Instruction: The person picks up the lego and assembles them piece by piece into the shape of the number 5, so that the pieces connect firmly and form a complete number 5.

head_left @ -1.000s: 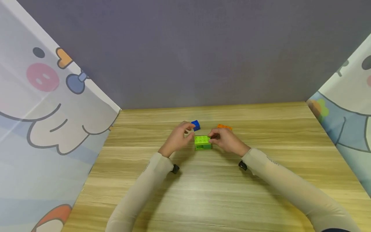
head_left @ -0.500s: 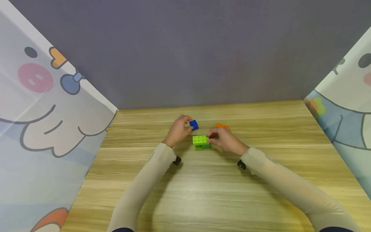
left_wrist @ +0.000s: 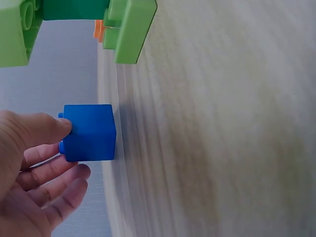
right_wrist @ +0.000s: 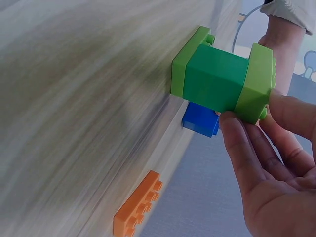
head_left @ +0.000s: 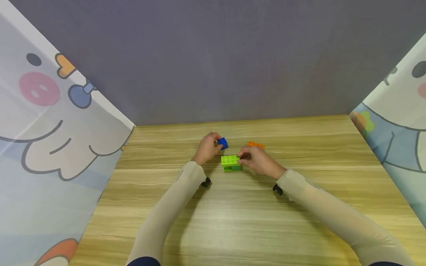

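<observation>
My left hand [head_left: 207, 149] pinches a blue toy brick [left_wrist: 90, 133] that stands on the table. In the left wrist view the thumb lies on the brick's near face, with the fingers behind it. My right hand [head_left: 261, 161] holds the right end of a small stack of toy bricks [head_left: 229, 162]. In the right wrist view, thumb and fingertips touch the light-green top plate [right_wrist: 256, 81]. A dark-green brick [right_wrist: 215, 76] sits between this plate and a light-green bottom plate [right_wrist: 187, 66].
An orange studded plate [head_left: 256, 144] lies behind the right hand, also seen in the right wrist view. The wood-grain table [head_left: 229, 218] meets a grey panel [head_left: 239, 74] at the back. Cartoon-printed panels [head_left: 66, 147] flank both sides.
My left hand has moved forward from beside the green stack to the blue brick, and its fingers have closed in on it. The right hand stays on the stack.
</observation>
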Motion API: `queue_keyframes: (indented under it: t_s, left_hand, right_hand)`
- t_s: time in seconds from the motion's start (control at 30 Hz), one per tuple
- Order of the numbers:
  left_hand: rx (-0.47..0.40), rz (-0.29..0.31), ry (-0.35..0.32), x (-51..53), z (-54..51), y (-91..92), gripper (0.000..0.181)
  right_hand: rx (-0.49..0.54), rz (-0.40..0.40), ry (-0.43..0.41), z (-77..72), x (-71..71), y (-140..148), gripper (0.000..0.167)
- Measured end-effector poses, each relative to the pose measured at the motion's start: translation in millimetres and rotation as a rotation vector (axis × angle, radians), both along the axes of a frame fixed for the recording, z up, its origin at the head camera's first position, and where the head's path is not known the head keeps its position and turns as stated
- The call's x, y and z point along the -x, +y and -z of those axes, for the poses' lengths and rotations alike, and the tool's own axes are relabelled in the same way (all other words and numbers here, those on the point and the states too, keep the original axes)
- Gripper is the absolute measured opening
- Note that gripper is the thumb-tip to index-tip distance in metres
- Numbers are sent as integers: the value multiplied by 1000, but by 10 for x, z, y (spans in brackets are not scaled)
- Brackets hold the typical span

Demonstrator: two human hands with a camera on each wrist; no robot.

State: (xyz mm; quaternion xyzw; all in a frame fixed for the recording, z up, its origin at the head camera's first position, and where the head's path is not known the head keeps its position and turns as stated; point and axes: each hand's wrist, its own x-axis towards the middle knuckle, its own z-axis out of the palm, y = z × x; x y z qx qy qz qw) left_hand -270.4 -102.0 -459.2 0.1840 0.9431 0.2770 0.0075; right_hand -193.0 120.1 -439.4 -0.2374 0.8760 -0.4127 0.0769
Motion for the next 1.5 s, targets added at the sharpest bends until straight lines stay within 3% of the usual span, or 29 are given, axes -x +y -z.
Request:
queue_keyframes:
  t_s: [0.87, 1.17, 1.5]
  left_hand:
    - [-32, 29, -5, -4, -59, -59, 26]
    - [-49, 56, -3, -75, -183, -125, 25]
    - [-4, 118, 78, -237, -413, -219, 25]
  right_hand:
    - [-2, 2, -3, -33, -41, -42, 10]
    - [0, 8, -3, -20, -48, -37, 11]
    - [-8, 16, -13, -19, -55, -22, 11]
